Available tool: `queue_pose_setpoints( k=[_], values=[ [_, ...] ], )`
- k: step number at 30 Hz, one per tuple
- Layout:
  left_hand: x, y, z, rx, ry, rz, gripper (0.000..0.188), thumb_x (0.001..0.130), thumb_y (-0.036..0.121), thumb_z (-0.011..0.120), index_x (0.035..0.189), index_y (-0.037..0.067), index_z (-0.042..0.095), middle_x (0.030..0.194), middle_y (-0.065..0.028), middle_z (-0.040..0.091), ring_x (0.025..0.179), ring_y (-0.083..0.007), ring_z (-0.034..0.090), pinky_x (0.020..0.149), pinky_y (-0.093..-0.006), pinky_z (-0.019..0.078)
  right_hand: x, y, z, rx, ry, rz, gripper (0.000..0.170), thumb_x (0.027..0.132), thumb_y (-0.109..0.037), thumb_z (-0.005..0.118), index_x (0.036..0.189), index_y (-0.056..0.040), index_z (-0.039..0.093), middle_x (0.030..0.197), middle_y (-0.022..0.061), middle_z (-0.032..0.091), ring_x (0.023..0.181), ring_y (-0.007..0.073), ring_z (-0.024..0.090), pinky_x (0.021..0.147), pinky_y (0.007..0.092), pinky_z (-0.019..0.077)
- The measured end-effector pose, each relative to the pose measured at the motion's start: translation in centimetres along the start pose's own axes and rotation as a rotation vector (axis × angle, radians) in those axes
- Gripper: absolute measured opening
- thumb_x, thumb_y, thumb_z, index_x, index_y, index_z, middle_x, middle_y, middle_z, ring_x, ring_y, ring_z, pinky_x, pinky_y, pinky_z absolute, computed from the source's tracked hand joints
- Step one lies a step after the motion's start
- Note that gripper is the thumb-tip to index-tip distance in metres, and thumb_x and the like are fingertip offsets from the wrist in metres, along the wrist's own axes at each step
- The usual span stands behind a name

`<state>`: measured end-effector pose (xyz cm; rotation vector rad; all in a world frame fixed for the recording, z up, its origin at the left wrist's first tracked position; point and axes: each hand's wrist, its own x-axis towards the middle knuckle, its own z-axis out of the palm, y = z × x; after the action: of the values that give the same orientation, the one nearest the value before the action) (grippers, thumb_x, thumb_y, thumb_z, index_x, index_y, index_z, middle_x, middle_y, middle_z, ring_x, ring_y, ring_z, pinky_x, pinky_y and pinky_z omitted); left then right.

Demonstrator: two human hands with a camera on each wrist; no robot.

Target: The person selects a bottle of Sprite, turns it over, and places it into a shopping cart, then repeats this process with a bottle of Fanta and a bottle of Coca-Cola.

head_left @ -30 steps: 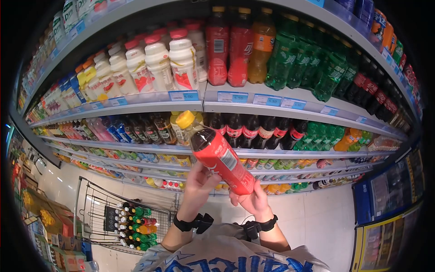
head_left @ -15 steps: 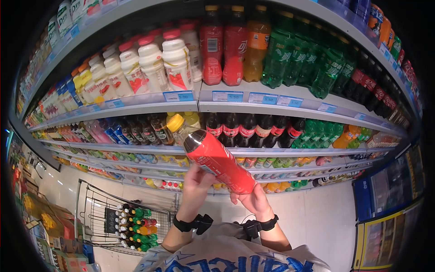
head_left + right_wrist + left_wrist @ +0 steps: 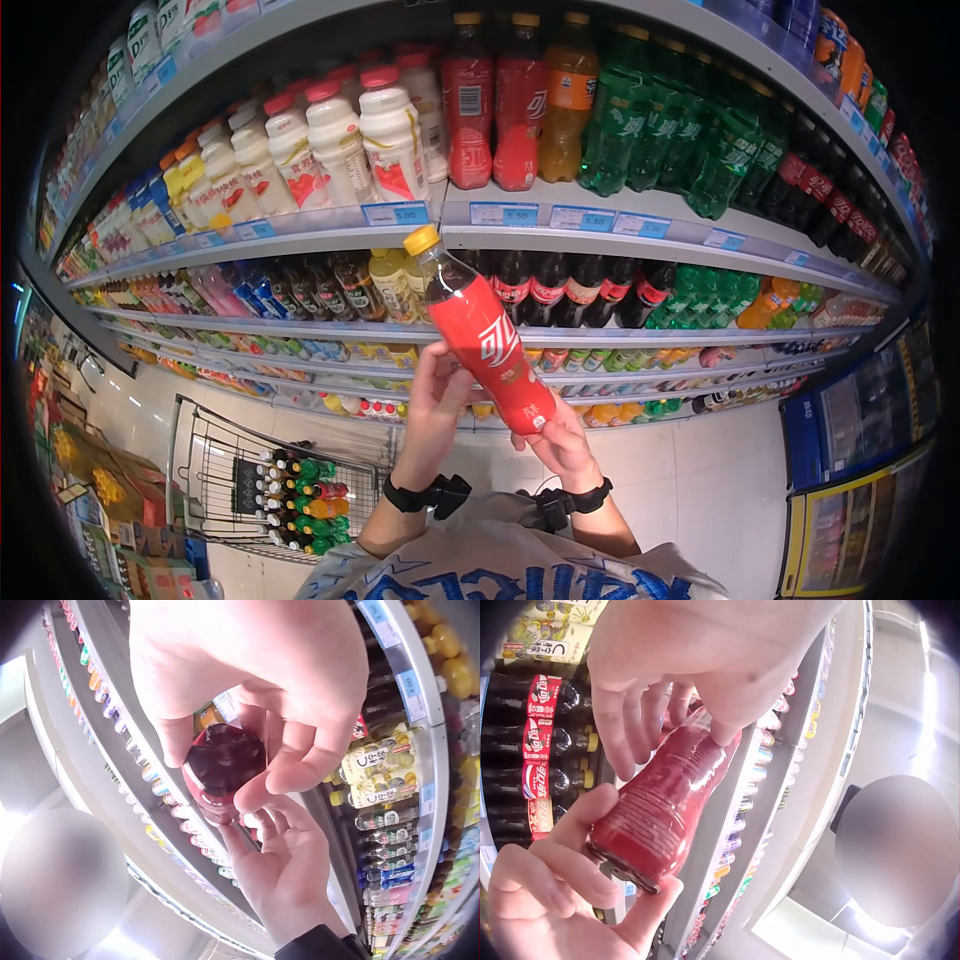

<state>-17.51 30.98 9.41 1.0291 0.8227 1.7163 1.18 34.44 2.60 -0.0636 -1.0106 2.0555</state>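
Observation:
A cola bottle with a red label and yellow cap is held tilted in front of the shelves in the head view, cap up and to the left. My left hand grips its side around the middle, thumb on the near face. At the base, my right hand holds the bottle between thumb and fingers. Large white characters on the label face the head camera. In the left wrist view, finely ribbed lines of print show on the label. The dark bottom of the bottle faces the right wrist camera.
Behind the bottle, shelves hold white yoghurt-drink bottles, two red-labelled bottles, an orange soda and green bottles. Colas stand one shelf lower. A wire cart with several bottles is at lower left.
The bottle has turned about its long axis: the barcode has rolled out of sight and large white characters now face up. Its cap swung left, then back right. Both hands stay on it.

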Motion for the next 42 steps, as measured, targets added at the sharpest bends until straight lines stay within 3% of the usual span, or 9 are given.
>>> queue_pose_setpoints(
  k=[2,5,9,11,20,29,36,38,42],
  values=[
    [-0.2,-0.2,0.0,0.020,-0.009,0.019,0.034,0.103,0.021,0.047,0.134,0.005,0.041,0.123,-0.0085,0.058,0.109,-0.0188,0.062,0.084,-0.0352,0.0581,0.3,-1.0,2.2,-0.024,0.158,-0.037,0.072,0.087,-0.018,0.071,0.147,-0.0045,0.034,0.135,0.0143,0.051,0.105,0.0239,0.060,0.072,0.0321,0.0519],
    [-0.5,-0.6,0.2,-0.100,0.151,-0.044,0.035,0.100,0.021,0.055,0.130,0.006,0.044,0.113,-0.0048,0.059,0.096,-0.0101,0.061,0.076,-0.0239,0.0517,0.5,-1.0,1.7,-0.137,0.162,-0.015,0.074,0.082,-0.001,0.070,0.147,-0.0060,0.034,0.137,0.0124,0.049,0.105,0.0218,0.060,0.073,0.0319,0.0520],
    [-0.5,-1.1,-0.5,-0.147,0.177,-0.064,0.039,0.099,0.024,0.058,0.132,0.007,0.044,0.110,-0.0025,0.059,0.082,-0.0041,0.055,0.066,-0.0192,0.0437,0.8,-0.7,1.7,-0.149,0.165,-0.028,0.076,0.081,0.003,0.071,0.146,-0.0049,0.034,0.134,0.0125,0.052,0.103,0.0206,0.061,0.073,0.0322,0.0522],
    [-0.3,-0.6,-0.2,-0.168,0.182,-0.061,0.040,0.099,0.025,0.058,0.132,0.008,0.043,0.109,-0.0019,0.059,0.078,-0.0029,0.053,0.064,-0.0185,0.0414,0.7,0.0,0.2,-0.050,0.044,0.077,0.080,0.080,0.013,0.067,0.148,-0.0046,0.031,0.138,0.0107,0.051,0.121,0.0198,0.056,0.094,0.0329,0.0515],
    [-0.5,-0.5,0.0,-0.097,0.102,-0.019,0.047,0.102,0.038,0.050,0.136,0.008,0.036,0.122,-0.0018,0.052,0.102,-0.0087,0.051,0.085,-0.0247,0.0415,1.3,1.1,0.9,-0.422,0.094,0.138,0.081,0.076,0.011,0.073,0.146,-0.0028,0.034,0.134,0.0083,0.055,0.118,0.0141,0.057,0.098,0.0309,0.0481],
    [0.5,0.4,-1.0,0.316,-0.349,0.073,0.083,0.078,0.011,0.081,0.146,0.005,0.034,0.142,-0.0119,0.046,0.130,-0.0227,0.048,0.107,-0.0380,0.0388,1.7,0.9,0.3,-0.764,0.221,0.099,0.078,0.075,0.006,0.075,0.143,-0.0055,0.038,0.122,0.0041,0.060,0.110,0.0117,0.059,0.094,0.0304,0.0488],
    [0.7,0.6,0.5,0.131,-0.267,0.140,0.080,0.079,0.001,0.075,0.145,0.005,0.031,0.144,-0.0146,0.043,0.132,-0.0250,0.045,0.109,-0.0396,0.0361,1.0,1.4,-0.7,-0.682,0.315,0.117,0.076,0.075,0.001,0.076,0.142,-0.0062,0.041,0.120,0.0043,0.061,0.107,0.0121,0.059,0.092,0.0287,0.0483],
    [0.9,0.1,0.1,0.168,-0.205,0.238,0.080,0.080,-0.003,0.072,0.145,0.006,0.027,0.144,-0.0166,0.043,0.131,-0.0257,0.045,0.109,-0.0393,0.0360,0.8,0.2,-0.2,-0.895,0.223,0.153,0.078,0.073,-0.001,0.077,0.142,-0.0045,0.040,0.121,0.0058,0.061,0.111,0.0135,0.059,0.093,0.0289,0.0478],
    [2.2,1.0,0.9,-0.030,-0.108,0.195,0.082,0.086,0.005,0.069,0.150,0.006,0.018,0.142,-0.0167,0.043,0.129,-0.0245,0.046,0.108,-0.0403,0.0371,0.0,-0.5,0.5,-0.900,0.048,0.156,0.084,0.071,-0.002,0.078,0.144,-0.0028,0.037,0.123,0.0082,0.061,0.113,0.0147,0.059,0.096,0.0303,0.0465]
  ],
)
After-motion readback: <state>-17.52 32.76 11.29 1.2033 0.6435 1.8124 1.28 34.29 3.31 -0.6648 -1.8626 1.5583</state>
